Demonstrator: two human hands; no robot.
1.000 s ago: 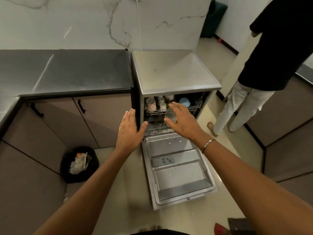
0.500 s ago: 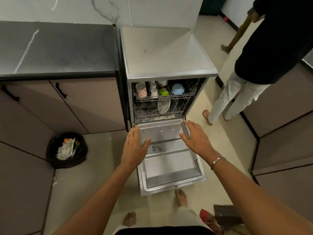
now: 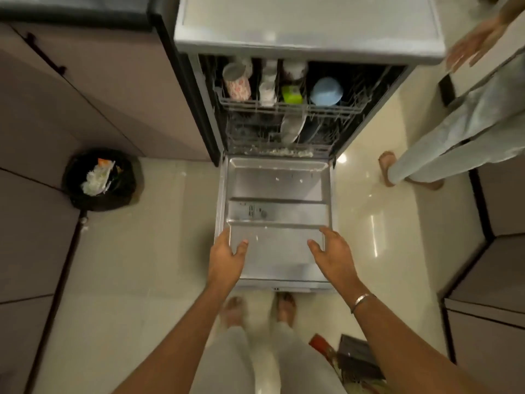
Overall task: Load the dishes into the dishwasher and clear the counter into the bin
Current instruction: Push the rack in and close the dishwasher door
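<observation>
Steel dishwasher door point(image 3: 277, 183) flat | left hand point(image 3: 225, 258), right hand point(image 3: 335, 255) at side edges

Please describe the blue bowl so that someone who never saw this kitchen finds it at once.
Find the open dishwasher in mid-view. In its upper rack, the blue bowl sits at the right end of the row of dishes. It alone is pale blue and rounded, right of a green item.

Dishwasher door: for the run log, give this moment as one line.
dishwasher door: open, flat | left hand: open, at its left edge | right hand: open, near its right edge | upper rack: loaded | bin: holds trash
</observation>
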